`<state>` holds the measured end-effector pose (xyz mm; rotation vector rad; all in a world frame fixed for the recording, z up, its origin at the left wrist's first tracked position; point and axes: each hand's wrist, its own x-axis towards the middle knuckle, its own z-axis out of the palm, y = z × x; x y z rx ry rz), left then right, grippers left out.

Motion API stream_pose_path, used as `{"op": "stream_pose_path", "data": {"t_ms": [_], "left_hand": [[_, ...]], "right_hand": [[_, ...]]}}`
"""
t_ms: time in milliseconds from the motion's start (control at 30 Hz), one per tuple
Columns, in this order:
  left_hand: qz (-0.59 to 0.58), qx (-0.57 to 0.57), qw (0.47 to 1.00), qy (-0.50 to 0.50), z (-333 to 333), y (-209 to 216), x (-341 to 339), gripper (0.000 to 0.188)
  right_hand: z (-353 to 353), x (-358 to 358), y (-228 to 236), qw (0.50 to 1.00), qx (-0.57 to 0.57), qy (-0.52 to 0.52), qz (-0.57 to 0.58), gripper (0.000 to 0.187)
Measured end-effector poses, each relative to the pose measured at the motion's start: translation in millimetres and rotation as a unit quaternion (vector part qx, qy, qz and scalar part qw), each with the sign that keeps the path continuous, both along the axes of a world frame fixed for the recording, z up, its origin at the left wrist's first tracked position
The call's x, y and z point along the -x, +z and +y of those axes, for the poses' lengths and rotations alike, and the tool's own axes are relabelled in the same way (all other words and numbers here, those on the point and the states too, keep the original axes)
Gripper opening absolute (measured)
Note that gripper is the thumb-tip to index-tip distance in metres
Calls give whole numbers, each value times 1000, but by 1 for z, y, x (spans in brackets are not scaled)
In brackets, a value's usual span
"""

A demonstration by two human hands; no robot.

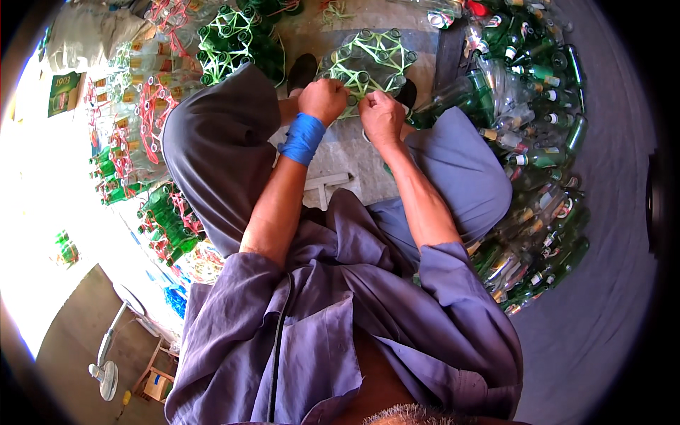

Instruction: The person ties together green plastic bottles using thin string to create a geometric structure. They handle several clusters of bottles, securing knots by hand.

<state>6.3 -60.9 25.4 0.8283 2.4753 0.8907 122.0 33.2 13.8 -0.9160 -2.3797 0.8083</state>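
Between my feet stands a bundle of clear glass bottles [379, 74], laced around the necks with pale green plastic strap [361, 79]. Both of my hands are at the bundle's near side, with strap showing in the gap between them. My left hand [322, 100], below a blue wrist wrap [303, 138], is closed on the strap, its fingertips turned toward the bottles. A short way to the right, my right hand [382, 117] pinches the strap too. The exact grip of the fingers is partly hidden.
A bundle of green bottles [265, 53] stands ahead on the left, beside rows of clear bottles [120, 85] tied with red strap. Loose bottles [545, 99] are heaped along my right. A white fan [108, 381] stands behind to the left.
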Motion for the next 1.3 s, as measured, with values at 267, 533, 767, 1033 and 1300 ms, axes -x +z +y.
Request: {"op": "stream_pose_path", "data": {"t_ms": [267,533,767,1033,1300], "left_hand": [[8,17,998,58,5,-14,-3,30],[7,23,995,102,-6,-43,-7,30],[2,-105,989,103,-5,-23,-11,27],[-75,-120,981,129,1,-32,-15,25],[-5,-144,980,138,7,-33,-26,22]], "right_hand": [[0,-5,-4,997,-71,19,7,11],[-2,-6,-4,997,-70,35,0,10],[-2,-6,3,995,-87,38,-21,7],[6,2,8,996,-9,9,-89,11],[-2,0,6,989,59,-83,-104,17]]}}
